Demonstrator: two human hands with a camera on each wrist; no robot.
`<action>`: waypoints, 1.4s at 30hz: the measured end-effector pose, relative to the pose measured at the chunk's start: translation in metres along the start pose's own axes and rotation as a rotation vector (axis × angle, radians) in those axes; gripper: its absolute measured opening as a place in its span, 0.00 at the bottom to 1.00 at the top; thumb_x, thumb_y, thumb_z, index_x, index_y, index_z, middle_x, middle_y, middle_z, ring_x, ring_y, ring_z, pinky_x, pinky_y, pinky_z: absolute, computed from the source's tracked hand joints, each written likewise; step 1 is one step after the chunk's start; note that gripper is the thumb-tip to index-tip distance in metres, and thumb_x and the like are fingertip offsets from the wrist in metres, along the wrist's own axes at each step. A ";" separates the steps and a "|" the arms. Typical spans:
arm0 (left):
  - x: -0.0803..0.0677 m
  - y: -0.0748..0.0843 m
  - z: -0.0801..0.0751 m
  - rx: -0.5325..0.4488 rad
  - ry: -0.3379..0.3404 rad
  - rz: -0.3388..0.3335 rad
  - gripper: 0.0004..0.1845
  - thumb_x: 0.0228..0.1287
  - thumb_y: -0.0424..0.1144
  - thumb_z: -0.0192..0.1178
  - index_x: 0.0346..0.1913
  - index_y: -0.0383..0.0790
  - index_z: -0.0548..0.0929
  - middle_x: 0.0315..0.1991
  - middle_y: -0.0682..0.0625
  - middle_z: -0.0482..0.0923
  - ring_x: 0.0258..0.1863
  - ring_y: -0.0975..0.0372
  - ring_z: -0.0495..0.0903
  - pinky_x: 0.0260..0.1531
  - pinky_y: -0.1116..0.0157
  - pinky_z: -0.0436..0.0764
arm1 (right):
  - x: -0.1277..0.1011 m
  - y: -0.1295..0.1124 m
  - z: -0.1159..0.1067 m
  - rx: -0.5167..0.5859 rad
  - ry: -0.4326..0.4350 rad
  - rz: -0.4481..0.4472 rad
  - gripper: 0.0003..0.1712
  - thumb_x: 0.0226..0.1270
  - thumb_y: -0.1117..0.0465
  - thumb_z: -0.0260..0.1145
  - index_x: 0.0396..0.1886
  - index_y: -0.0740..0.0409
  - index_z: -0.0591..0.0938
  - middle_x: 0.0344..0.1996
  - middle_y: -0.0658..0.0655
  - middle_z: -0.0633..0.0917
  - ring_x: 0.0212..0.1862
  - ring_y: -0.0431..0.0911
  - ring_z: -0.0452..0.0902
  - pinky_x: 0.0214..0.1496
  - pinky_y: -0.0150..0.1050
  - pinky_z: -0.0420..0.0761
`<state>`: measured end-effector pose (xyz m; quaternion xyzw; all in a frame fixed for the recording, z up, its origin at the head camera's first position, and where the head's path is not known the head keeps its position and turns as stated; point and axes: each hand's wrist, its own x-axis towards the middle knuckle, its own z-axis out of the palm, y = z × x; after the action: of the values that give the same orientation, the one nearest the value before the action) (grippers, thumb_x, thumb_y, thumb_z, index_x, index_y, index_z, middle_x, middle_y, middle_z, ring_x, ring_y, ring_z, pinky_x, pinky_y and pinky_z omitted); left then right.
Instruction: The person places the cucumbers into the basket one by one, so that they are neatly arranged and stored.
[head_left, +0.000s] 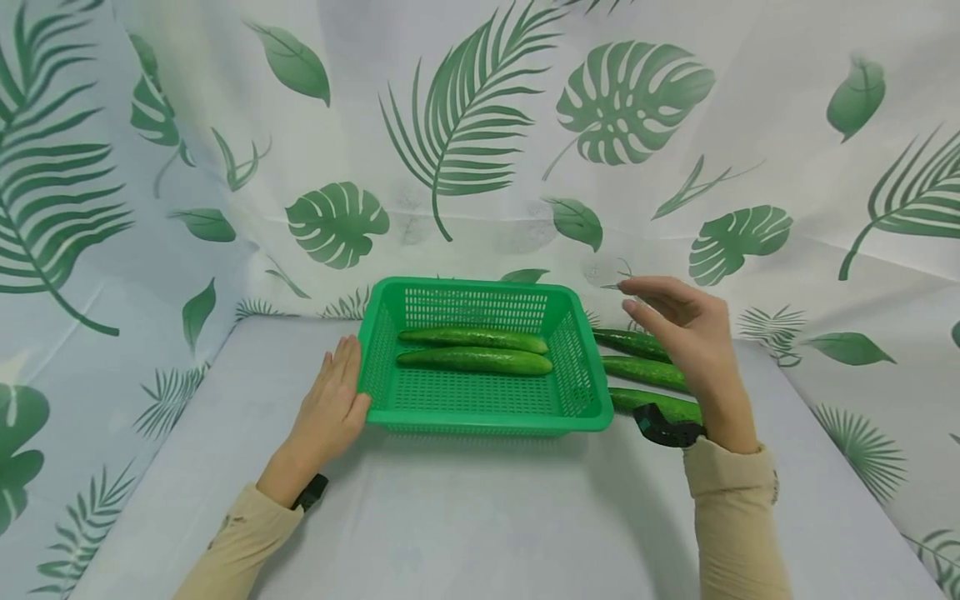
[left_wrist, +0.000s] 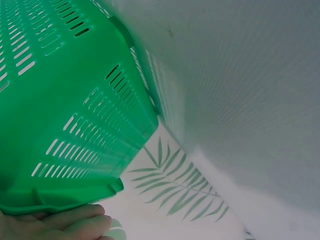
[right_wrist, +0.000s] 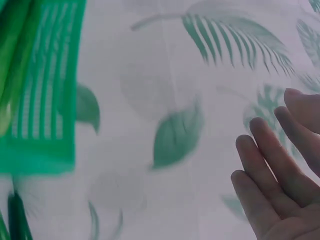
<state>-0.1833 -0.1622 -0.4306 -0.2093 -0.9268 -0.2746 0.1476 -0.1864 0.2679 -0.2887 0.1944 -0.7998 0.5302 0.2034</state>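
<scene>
Two cucumbers (head_left: 474, 350) already lie side by side, lengthwise, on the floor of the green basket (head_left: 581, 367), and three more (head_left: 643, 372) wait on the bench (head_left: 480, 517) just to its right, so the work looks to be partway through loading the basket. Of the two hands, the left hand (head_left: 330, 408) lies flat with straight fingers against the basket's left wall, steadying it; the left wrist view shows its fingertips (left_wrist: 75, 220) tucked under the rim. The right hand (head_left: 686, 333) hovers empty above the three loose cucumbers, fingers relaxed and spread, holding nothing. The next move, as I judge it, calls for lowering that hand onto one of the three, closing round its middle so it stays level, and carrying it over the right wall. The basket is rigid moulded plastic, rectangular with flared walls, slotted all over and with a flat lip. The cucumbers are long, slim, dark green, faintly glossy, probably slightly bumpy, though the blurred right wrist view does not settle that. A leaf-printed cloth (head_left: 480, 125) drapes the back and sides, while the bench wears a plain pale covering.
</scene>
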 end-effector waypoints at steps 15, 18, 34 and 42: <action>0.001 -0.001 0.000 -0.010 0.005 0.015 0.36 0.66 0.32 0.40 0.75 0.19 0.47 0.76 0.30 0.44 0.77 0.44 0.42 0.74 0.46 0.44 | -0.066 0.053 -0.086 0.156 0.341 0.256 0.21 0.64 0.69 0.69 0.55 0.74 0.81 0.49 0.54 0.86 0.55 0.42 0.78 0.54 0.23 0.74; 0.001 -0.001 0.000 -0.010 0.001 0.019 0.36 0.66 0.32 0.40 0.75 0.20 0.47 0.76 0.29 0.44 0.77 0.44 0.42 0.74 0.46 0.44 | -0.079 0.072 -0.095 0.168 0.343 0.328 0.21 0.64 0.67 0.69 0.56 0.72 0.81 0.48 0.50 0.87 0.56 0.39 0.76 0.53 0.21 0.72; 0.000 0.001 -0.002 -0.006 0.028 0.022 0.35 0.65 0.31 0.41 0.74 0.18 0.50 0.76 0.29 0.46 0.77 0.43 0.44 0.74 0.45 0.45 | -0.117 0.149 -0.126 -0.020 0.117 0.599 0.26 0.70 0.55 0.66 0.64 0.61 0.79 0.44 0.31 0.83 0.52 0.25 0.70 0.70 0.27 0.57; 0.001 0.000 0.000 -0.010 0.014 0.013 0.35 0.66 0.31 0.40 0.74 0.19 0.49 0.76 0.29 0.45 0.77 0.44 0.43 0.74 0.45 0.45 | -0.129 0.177 -0.128 -0.091 -0.085 0.696 0.34 0.68 0.53 0.68 0.71 0.57 0.73 0.52 0.31 0.81 0.64 0.32 0.64 0.60 0.29 0.68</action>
<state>-0.1842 -0.1623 -0.4299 -0.2142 -0.9231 -0.2795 0.1548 -0.1555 0.4632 -0.4475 -0.0771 -0.8487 0.5231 -0.0146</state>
